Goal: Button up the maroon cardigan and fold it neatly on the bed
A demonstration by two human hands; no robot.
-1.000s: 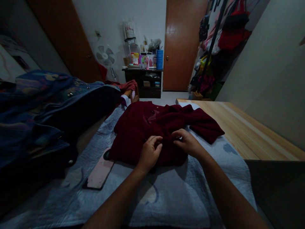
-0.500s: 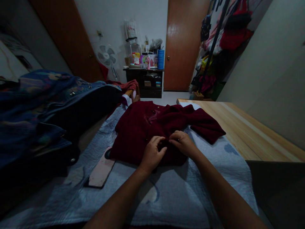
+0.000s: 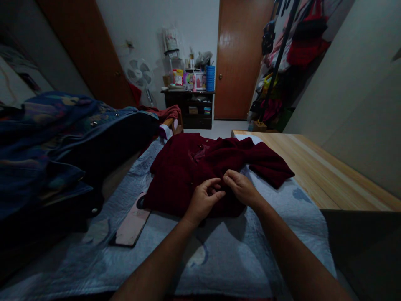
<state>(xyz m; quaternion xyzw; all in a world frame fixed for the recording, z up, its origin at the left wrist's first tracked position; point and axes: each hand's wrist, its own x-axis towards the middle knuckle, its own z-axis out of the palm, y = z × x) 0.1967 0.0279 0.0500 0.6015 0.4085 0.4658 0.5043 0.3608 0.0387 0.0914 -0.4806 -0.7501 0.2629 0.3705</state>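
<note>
A maroon button-up top (image 3: 175, 171) lies spread on a pale blue patterned cloth (image 3: 232, 259), one sleeve stretched to the right. Small dark buttons show along its front. My left hand (image 3: 205, 198) rests on the lower front, fingers curled and thumb bent toward them on the fabric. Close beside it, my right hand (image 3: 240, 187) pinches the front of the top between thumb and fingers. The two sets of fingertips almost meet. Whatever small part lies between them is too dark to make out.
A phone in a pink case (image 3: 133, 225) lies left of the top, touching its hem. Denim clothes (image 3: 62, 138) are heaped at the left. To the right is a wooden board surface (image 3: 328, 171). A fan (image 3: 139, 75) and a dark cabinet (image 3: 197, 121) stand at the back.
My right hand has moved left, and its fingers have closed into a pinch. My left hand has shifted slightly right, so the hands are nearer each other. The top lies much as before.
</note>
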